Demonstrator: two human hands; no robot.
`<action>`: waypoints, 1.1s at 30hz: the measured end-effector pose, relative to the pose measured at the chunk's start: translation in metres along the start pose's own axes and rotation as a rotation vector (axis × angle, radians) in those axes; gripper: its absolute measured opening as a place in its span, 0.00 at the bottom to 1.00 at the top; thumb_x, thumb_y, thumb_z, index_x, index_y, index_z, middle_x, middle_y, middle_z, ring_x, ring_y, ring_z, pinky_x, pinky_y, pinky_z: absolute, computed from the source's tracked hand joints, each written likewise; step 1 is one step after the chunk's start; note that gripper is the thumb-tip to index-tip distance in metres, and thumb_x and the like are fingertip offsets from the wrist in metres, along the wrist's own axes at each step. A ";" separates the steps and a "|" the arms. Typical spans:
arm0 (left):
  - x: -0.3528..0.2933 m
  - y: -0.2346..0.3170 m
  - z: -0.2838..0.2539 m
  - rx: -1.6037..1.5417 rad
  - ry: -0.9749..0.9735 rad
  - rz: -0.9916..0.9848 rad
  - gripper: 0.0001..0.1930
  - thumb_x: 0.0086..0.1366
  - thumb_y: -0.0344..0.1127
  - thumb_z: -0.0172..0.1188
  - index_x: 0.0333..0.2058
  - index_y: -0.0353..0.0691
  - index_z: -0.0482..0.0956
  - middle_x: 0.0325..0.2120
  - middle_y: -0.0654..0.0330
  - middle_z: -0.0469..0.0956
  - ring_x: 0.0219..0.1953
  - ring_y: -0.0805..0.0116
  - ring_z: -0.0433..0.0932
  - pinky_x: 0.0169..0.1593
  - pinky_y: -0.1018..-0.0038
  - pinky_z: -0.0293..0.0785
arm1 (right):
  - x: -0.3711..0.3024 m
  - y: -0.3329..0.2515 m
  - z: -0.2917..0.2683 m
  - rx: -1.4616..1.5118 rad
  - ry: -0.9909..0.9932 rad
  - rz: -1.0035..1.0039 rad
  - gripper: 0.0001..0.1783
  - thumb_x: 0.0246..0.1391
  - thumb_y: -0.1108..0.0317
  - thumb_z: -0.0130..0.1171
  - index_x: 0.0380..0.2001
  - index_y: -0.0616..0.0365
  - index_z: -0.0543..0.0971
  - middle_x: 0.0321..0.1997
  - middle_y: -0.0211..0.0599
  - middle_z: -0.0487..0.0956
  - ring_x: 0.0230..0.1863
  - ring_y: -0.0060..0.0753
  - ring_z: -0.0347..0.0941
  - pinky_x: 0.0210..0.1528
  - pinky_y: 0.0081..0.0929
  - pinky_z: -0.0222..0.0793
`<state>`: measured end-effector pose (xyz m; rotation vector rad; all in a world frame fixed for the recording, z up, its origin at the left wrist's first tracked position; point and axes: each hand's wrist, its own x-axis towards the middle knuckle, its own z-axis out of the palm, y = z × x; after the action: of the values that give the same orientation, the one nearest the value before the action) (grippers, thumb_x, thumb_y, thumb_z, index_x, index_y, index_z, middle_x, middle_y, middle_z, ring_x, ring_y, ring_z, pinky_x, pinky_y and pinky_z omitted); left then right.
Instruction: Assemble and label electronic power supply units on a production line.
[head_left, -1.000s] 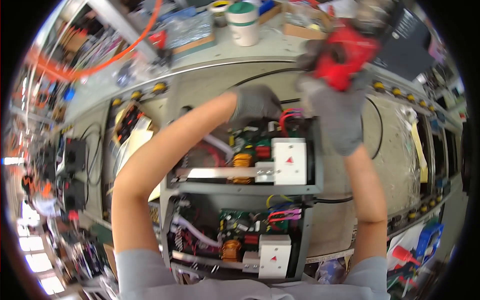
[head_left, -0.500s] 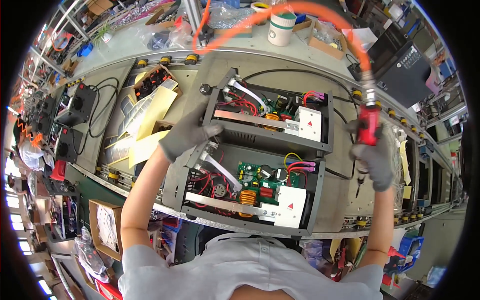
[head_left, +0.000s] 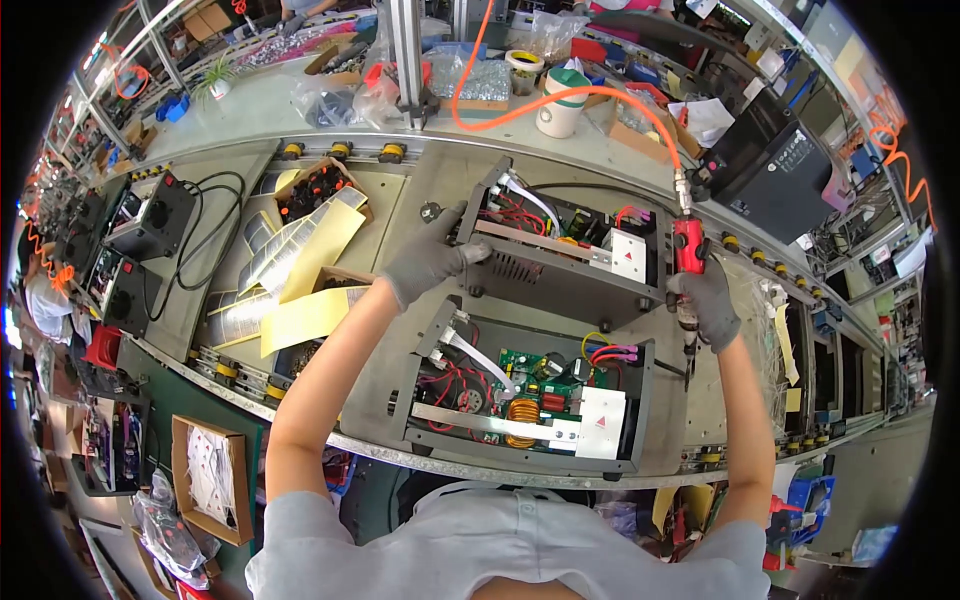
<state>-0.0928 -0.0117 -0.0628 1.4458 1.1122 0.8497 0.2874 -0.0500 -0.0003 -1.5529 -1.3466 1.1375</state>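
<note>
The left grip [head_left: 430,262], in a grey knit glove, is closed on the left end of the far case [head_left: 570,290], thumb against its slotted dark wall. The right grip [head_left: 712,308] wraps a red screwdriver [head_left: 688,245] just beside that case's right end. Nearer the body, an open-topped near case [head_left: 432,335] shows a coppery ring coil [head_left: 522,424] and green board [head_left: 518,366].

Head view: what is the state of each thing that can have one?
Far grey metal casing: open-topped, gripped at left end
Near grey metal casing: open-topped, parts exposed
Red handheld power screwdriver: held, hose connected
Orange flexible hose: curved
White cylindrical cup: upright
Brown cardboard box, lower left: open
Grey-gloved left hand: closed on far casing
Grey-gloved right hand: closed around screwdriver
</note>
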 end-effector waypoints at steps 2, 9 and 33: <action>-0.009 0.008 0.000 0.016 0.015 0.015 0.41 0.56 0.44 0.63 0.62 0.37 0.52 0.51 0.54 0.70 0.47 0.70 0.71 0.45 0.75 0.70 | 0.003 0.000 -0.009 0.036 0.008 0.001 0.18 0.37 0.75 0.58 0.38 0.66 0.73 0.20 0.31 0.72 0.17 0.24 0.68 0.21 0.22 0.66; -0.061 -0.017 -0.025 -0.103 0.023 -0.126 0.37 0.59 0.50 0.58 0.60 0.35 0.57 0.55 0.53 0.66 0.51 0.67 0.69 0.46 0.73 0.70 | 0.024 -0.041 -0.053 -0.122 0.164 -0.210 0.16 0.39 0.72 0.57 0.36 0.66 0.74 0.24 0.34 0.74 0.20 0.25 0.70 0.25 0.22 0.65; -0.014 -0.077 0.011 0.500 0.143 0.440 0.28 0.62 0.46 0.55 0.56 0.36 0.61 0.45 0.48 0.73 0.45 0.59 0.76 0.51 0.68 0.68 | -0.039 0.024 -0.006 -0.036 0.038 0.048 0.21 0.35 0.77 0.56 0.40 0.62 0.72 0.21 0.34 0.72 0.18 0.26 0.70 0.23 0.25 0.70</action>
<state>-0.1013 -0.0292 -0.1395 2.1260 1.1841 1.0359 0.2992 -0.0918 -0.0158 -1.6324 -1.3178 1.1131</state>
